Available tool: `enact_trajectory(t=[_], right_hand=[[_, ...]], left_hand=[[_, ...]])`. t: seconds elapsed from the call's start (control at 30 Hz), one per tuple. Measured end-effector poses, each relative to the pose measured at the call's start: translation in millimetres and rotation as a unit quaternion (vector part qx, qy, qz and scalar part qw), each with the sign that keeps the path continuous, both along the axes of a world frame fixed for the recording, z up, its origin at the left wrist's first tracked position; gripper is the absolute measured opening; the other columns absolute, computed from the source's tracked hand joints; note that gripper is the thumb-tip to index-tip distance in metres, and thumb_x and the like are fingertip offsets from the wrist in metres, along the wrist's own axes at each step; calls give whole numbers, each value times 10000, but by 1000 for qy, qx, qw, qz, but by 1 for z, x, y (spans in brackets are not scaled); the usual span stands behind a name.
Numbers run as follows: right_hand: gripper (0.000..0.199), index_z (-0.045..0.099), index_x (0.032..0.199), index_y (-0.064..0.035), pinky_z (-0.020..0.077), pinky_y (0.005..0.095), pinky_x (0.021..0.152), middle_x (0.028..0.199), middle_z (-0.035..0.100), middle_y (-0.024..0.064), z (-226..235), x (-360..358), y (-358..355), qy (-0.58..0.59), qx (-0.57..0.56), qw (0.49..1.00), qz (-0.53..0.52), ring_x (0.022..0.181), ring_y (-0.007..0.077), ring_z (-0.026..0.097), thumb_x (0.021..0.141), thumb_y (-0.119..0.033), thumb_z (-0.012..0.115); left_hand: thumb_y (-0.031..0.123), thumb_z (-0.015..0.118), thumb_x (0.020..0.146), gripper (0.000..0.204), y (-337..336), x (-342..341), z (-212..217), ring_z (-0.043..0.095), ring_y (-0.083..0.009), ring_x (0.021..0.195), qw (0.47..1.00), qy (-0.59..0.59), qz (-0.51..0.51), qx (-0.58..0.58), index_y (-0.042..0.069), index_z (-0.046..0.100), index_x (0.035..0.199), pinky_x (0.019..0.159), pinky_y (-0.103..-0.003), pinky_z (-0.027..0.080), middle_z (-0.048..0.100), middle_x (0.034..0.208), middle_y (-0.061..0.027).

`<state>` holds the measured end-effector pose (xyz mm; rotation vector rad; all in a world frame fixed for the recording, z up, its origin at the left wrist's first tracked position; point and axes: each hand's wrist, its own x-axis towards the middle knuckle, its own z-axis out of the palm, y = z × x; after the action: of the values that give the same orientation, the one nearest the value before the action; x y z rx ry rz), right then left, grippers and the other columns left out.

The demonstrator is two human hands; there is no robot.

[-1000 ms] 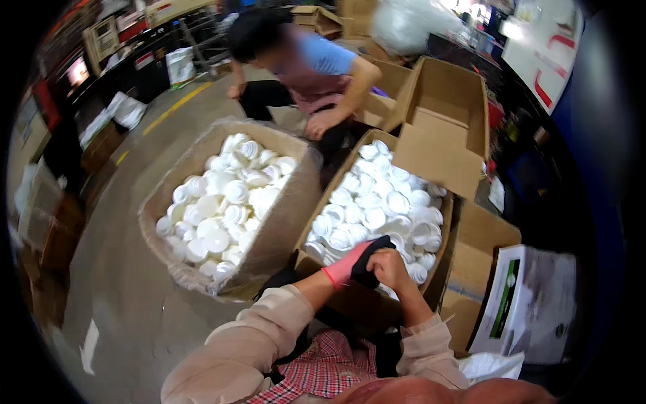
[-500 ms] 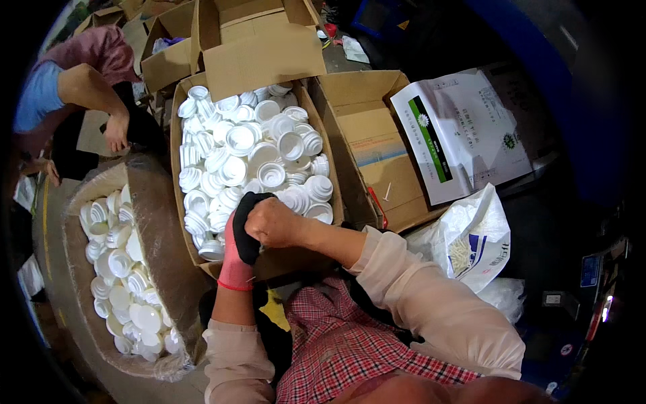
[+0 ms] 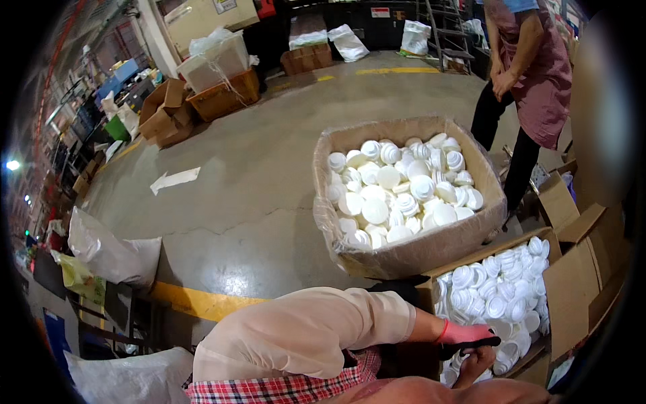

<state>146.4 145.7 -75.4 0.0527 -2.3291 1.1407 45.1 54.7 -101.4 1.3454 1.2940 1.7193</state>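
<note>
My left hand (image 3: 469, 334) wears a pink glove with black fingers. It hovers over a cardboard box (image 3: 556, 244) filled with ribbed white plastic caps (image 3: 496, 307). Close against the black glove fingers is my bare right hand (image 3: 476, 364), its fingers curled. Both hands look closed, and what lies between them, if anything, is hidden. Just beyond stands a larger carton (image 3: 406, 267) lined with clear film, holding round white lids and caps (image 3: 388, 178).
A person (image 3: 528, 74) in a pink apron stands behind the cartons at the right. White sacks (image 3: 121, 252) lie at the left. A cardboard box (image 3: 163, 111) and an orange crate (image 3: 225, 96) stand farther back. Open box flaps (image 3: 575, 299) rise at the right edge.
My view has swung to the left, bringing the wide floor into sight. The hands remain together over the box of caps. The person nearby now stands upright instead of bending.
</note>
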Motion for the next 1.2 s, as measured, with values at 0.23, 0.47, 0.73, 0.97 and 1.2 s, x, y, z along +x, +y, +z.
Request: enact_trajectory(t=[0.23, 0.47, 0.73, 0.97, 1.2], right_hand=[[161, 601, 568, -92, 412, 417, 599, 624, 600, 94, -7, 0, -10, 76, 88, 993, -34, 609, 293, 555, 704, -113, 516], [134, 616, 580, -122, 419, 406, 534, 571, 584, 68, 15, -19, -17, 46, 89, 995, 23, 546, 302, 552, 631, -41, 523], [125, 621, 566, -106, 446, 428, 566, 580, 607, 90, 18, -5, -13, -27, 90, 996, 5, 572, 318, 575, 618, -39, 529], [127, 645, 586, -57, 478, 418, 597, 605, 625, 131, 29, -10, -24, -74, 45, 996, 30, 601, 323, 605, 620, -44, 524], [150, 651, 582, -46, 472, 389, 562, 590, 632, 120, 21, -15, -18, -23, 66, 997, 39, 550, 311, 595, 621, -28, 507]], left_hand=[[204, 557, 879, 173, 1, -11, -6, 415, -116, 732, 992, -122, 19, -38, 35, 536, 909, 655, -319, 435, 495, 735, -44], [218, 543, 890, 454, -20, -34, 8, 541, -209, 1077, 972, 190, 0, -138, -13, 482, 1276, 920, -329, 436, 560, 1178, -132], [267, 616, 812, 616, -26, -30, 11, 491, -343, 1219, 969, 243, 5, -34, 12, 461, 1351, 1026, -402, 384, 525, 1303, -197], [221, 557, 844, 484, -25, -35, 5, 570, -305, 1122, 966, 222, -22, -132, 17, 514, 1281, 960, -372, 425, 593, 1202, -170], [276, 584, 803, 578, -24, -38, -20, 483, -303, 1243, 961, 266, 38, -64, 43, 496, 1325, 1060, -414, 339, 551, 1297, -169]])
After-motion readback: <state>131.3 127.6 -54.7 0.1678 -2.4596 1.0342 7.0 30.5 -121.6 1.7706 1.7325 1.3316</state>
